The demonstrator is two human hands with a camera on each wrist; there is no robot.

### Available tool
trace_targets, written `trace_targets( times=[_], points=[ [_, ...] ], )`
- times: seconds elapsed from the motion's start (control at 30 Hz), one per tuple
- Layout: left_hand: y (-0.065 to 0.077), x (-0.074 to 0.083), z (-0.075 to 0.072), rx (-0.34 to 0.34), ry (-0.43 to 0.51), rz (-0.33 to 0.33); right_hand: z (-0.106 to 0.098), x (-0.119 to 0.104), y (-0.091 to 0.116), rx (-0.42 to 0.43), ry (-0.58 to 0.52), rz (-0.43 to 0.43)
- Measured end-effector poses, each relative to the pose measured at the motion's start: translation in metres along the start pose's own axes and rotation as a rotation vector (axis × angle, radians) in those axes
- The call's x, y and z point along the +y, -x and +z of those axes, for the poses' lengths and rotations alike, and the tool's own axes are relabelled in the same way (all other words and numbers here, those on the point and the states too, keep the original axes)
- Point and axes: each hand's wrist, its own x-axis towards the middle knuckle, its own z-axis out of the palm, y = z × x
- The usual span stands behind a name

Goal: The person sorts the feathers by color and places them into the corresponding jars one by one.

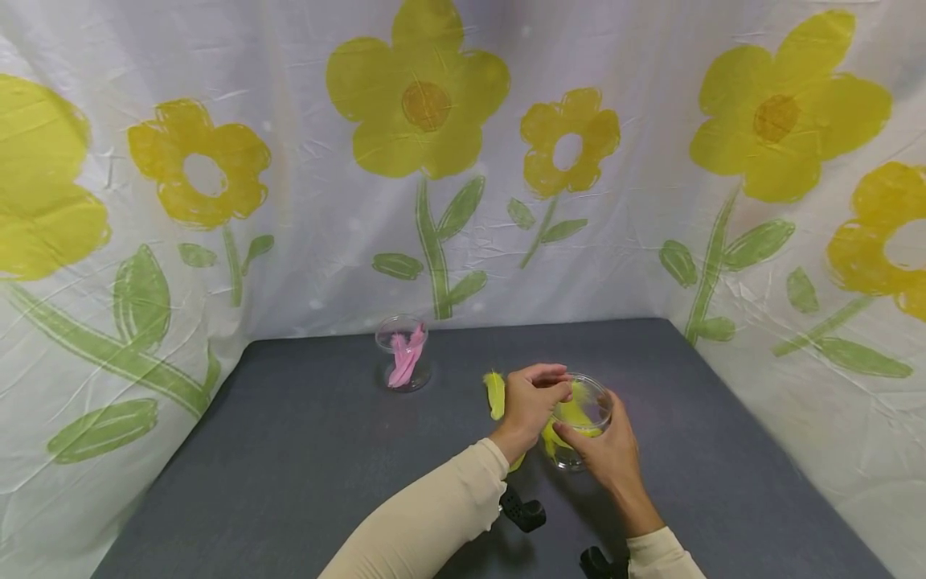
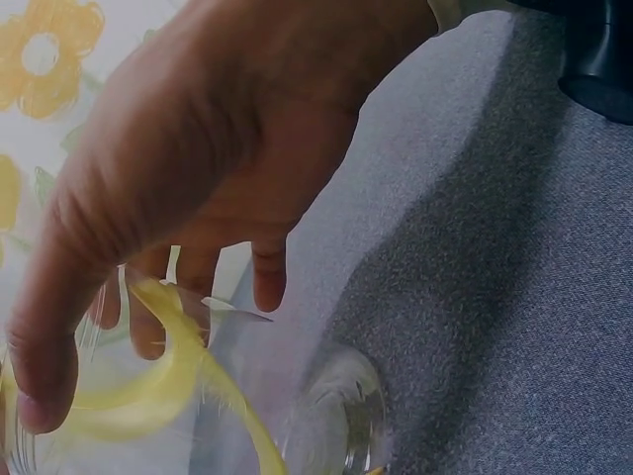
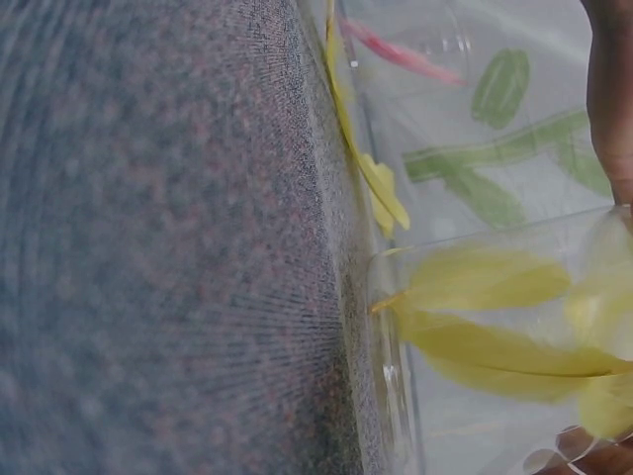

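A clear plastic cup holding several yellow feathers stands tilted slightly on the right half of the table. My right hand grips its side near the rim, thumb toward me and fingers round the far side. Over the cup's mouth is my left hand, its thumb and fingers spread apart at the rim. In the left wrist view a curved yellow feather rises inside the cup, its upper end close to those fingers. Through the wall in the right wrist view, more feathers lie lengthwise.
One loose yellow feather lies left of my left hand; another is partly hidden under that wrist. A second clear cup with pink feathers stands at the back of the dark table. Flowered curtains surround it.
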Motion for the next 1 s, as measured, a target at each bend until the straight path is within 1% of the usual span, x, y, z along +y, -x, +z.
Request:
trace_targets(
  times=[0.23,0.4,0.6,1.0],
  points=[
    [-0.0006,0.0021,-0.0007,-0.017,0.034,-0.011,-0.0013,-0.0008,0.0002,-0.009,0.003,-0.003],
    [-0.0013,0.0037,-0.0002,-0.011,0.062,-0.024,-0.0021,-0.002,0.0001,-0.018,0.004,0.003],
    [-0.0017,0.0043,0.0004,-0.001,0.088,-0.02,-0.0018,-0.0027,-0.0003,-0.015,0.005,0.009],
    [-0.0019,0.0048,-0.0005,-0.009,0.065,-0.046,-0.0012,-0.0021,0.0002,-0.006,-0.004,-0.002]
  ],
)
